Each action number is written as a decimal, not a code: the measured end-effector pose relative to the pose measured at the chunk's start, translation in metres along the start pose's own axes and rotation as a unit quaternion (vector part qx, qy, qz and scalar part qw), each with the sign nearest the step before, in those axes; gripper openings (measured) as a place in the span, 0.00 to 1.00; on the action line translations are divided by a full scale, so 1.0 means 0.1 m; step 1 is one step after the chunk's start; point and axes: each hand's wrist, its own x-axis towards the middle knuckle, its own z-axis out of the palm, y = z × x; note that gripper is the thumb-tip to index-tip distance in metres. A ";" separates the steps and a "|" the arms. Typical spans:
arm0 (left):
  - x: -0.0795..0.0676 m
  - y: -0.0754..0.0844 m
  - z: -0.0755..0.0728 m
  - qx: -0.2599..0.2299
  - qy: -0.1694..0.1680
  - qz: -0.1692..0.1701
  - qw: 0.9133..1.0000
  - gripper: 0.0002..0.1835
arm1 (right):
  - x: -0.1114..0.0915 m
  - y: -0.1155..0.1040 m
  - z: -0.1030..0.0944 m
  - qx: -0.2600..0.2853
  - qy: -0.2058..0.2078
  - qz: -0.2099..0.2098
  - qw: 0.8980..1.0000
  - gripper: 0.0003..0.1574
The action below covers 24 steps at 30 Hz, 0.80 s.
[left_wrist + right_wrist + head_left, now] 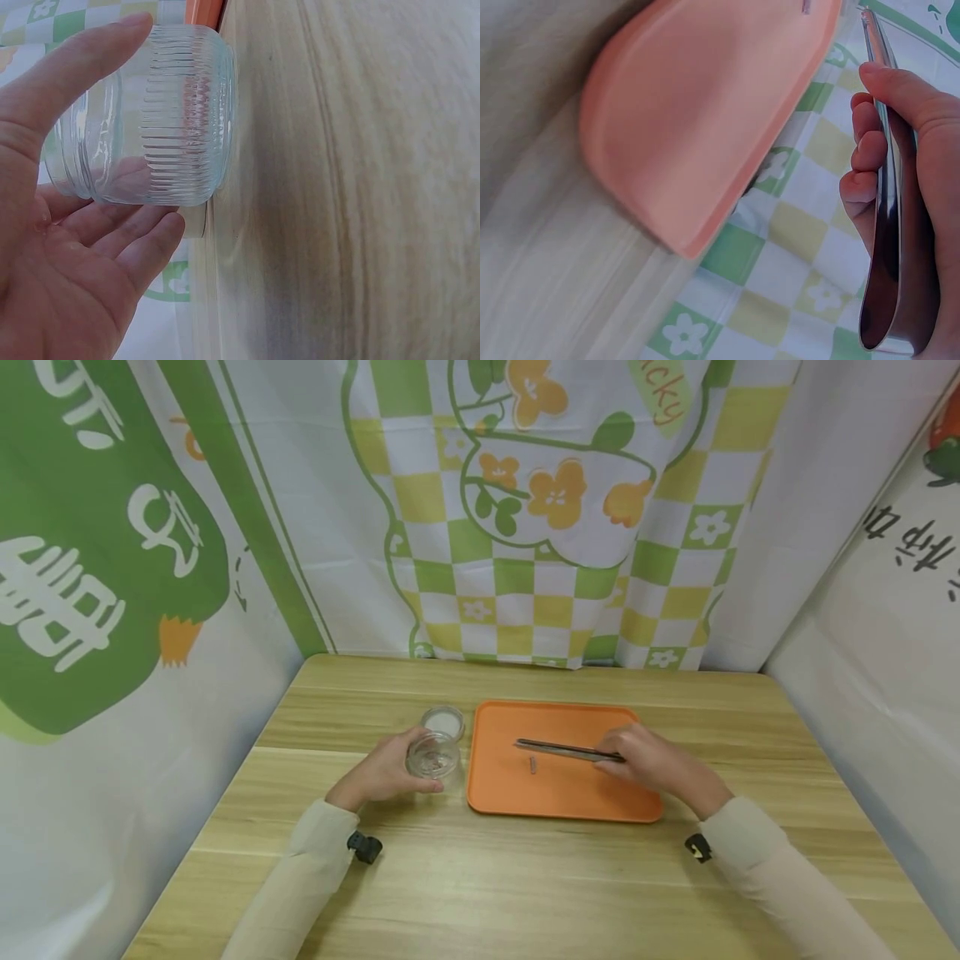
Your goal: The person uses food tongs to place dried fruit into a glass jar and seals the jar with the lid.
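Note:
My left hand (384, 768) holds a clear glass jar (433, 757), thumb on one side and fingers on the other. The left wrist view shows the ribbed wall of the jar (172, 112) and reddish bits low inside it. In my right hand (647, 762) are slim metal tongs (562, 749), gripped along their arms with the tips pointing left over the orange tray (585, 802). The tong arms (889, 187) run close together towards the tips in the right wrist view. Just below the tips in the head view, a small brownish strip (533, 765) lies on the tray.
Right behind the jar, a round, pale lid-like piece (444, 722) lies on the wooden table (480, 885), left of the tray. Patterned cloth (525, 610) hangs along the table's back edge, and more cloth hangs at both sides.

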 end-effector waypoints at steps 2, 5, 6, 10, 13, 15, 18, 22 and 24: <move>0.01 0.00 0.00 0.000 0.002 0.002 1.000 0.46 | 0.04 -0.03 -0.01 -0.001 0.001 -0.006 1.000 0.09; 0.02 -0.01 0.00 -0.001 0.004 0.006 1.000 0.46 | 0.11 -0.08 -0.02 -0.010 0.006 -0.019 1.000 0.08; 0.02 -0.02 0.00 -0.001 0.004 0.006 1.000 0.46 | 0.13 -0.10 -0.02 -0.013 0.009 -0.020 1.000 0.08; 0.02 -0.03 0.01 -0.002 0.005 0.007 1.000 0.46 | 0.22 -0.16 -0.02 -0.028 0.013 -0.031 0.999 0.09; 0.01 -0.03 0.01 -0.003 0.005 0.007 1.000 0.47 | 0.29 -0.21 -0.02 -0.029 0.010 -0.030 0.999 0.09; 0.01 -0.04 0.01 0.000 0.005 0.008 1.000 0.47 | 0.34 -0.24 -0.02 -0.027 0.006 -0.028 0.999 0.09; 0.01 -0.04 0.00 -0.001 0.007 0.009 1.000 0.47 | 0.40 -0.28 -0.03 -0.025 0.000 -0.028 0.999 0.05; 0.01 -0.04 0.01 -0.001 0.008 0.012 1.000 0.46 | 0.48 -0.34 -0.03 -0.031 -0.004 -0.047 0.998 0.04; 0.01 -0.04 0.01 0.001 0.008 0.013 1.000 0.46 | 0.52 -0.37 -0.02 -0.035 -0.003 -0.062 0.997 0.05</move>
